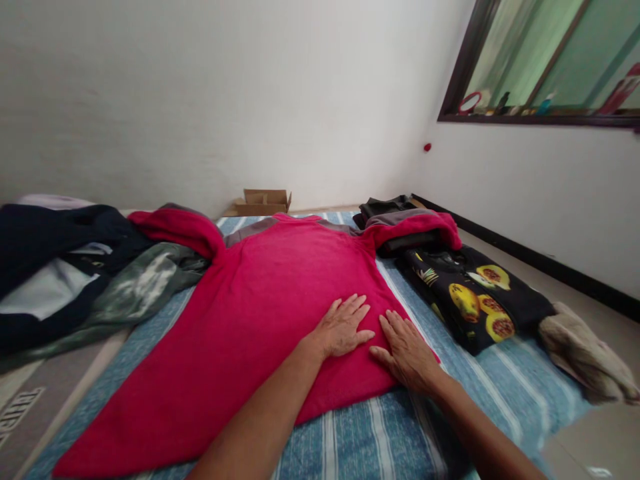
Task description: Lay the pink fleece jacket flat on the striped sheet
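A pink long-sleeved top (260, 293) with grey shoulder panels lies spread out on a blue striped bedsheet (350, 440), its collar toward the wall and its sleeves out to both sides. My left hand (345, 325) rests flat on the lower right part of the top, fingers stretched out. Close beside it, my right hand (407, 350) lies flat near the top's right edge, fingers also extended. The two hands are apart, and neither grips the cloth.
On the left is a heap of dark and grey-green clothes (150, 280). To the right lie a folded black garment with a papaya print (480, 300) and a beige cloth (585, 347). An open cardboard box (265, 201) stands by the wall, and a window (545, 60) is at upper right.
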`<move>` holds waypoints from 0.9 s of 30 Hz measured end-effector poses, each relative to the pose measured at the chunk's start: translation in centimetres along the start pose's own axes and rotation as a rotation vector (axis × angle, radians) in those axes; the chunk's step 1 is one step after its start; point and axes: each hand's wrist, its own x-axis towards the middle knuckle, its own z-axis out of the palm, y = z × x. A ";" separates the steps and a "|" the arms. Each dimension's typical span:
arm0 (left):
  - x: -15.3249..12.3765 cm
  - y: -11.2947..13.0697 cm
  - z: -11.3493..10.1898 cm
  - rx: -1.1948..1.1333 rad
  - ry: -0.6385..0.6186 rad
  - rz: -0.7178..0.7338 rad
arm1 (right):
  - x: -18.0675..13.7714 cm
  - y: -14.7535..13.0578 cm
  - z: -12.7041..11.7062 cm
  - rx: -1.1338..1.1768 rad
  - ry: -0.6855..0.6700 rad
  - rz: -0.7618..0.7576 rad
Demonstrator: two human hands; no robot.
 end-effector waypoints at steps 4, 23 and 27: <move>-0.3 0.3 -0.2 0.000 -0.018 0.009 | 2.9 0.6 -1.0 0.136 0.082 -0.025; -0.4 -0.3 1.1 -0.014 0.189 -0.042 | 10.6 2.7 2.3 -0.063 0.055 0.036; -0.3 -0.1 1.2 0.008 0.158 -0.222 | 10.5 2.4 2.3 -0.075 0.052 -0.037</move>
